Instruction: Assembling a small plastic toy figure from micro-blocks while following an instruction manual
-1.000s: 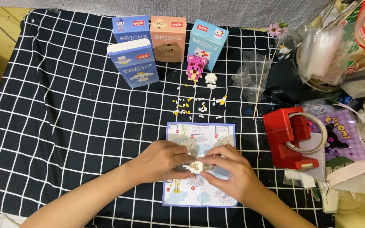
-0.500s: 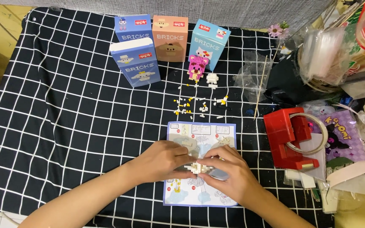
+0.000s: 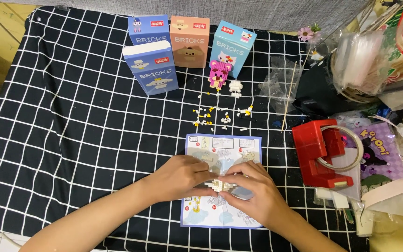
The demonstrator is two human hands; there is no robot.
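Note:
My left hand (image 3: 179,177) and my right hand (image 3: 252,191) meet over a printed instruction sheet (image 3: 211,214) on the black checked cloth. Together they pinch a small white brick build (image 3: 220,184) between the fingertips. Beyond the sheet lie several tiny loose white and yellow bricks (image 3: 211,115). A finished pink brick figure (image 3: 219,74) and a small white figure (image 3: 235,87) stand further back.
Several brick-set boxes stand at the back: blue ones (image 3: 151,66), an orange one (image 3: 190,39), a light blue one (image 3: 232,46). A red tape dispenser (image 3: 320,151) sits at right. Clear bags (image 3: 278,84), a thin wooden stick (image 3: 289,95) and clutter fill the right edge.
My hands stay together on the white build over the sheet; the fingers shift slightly around it. Nothing else on the cloth has moved.

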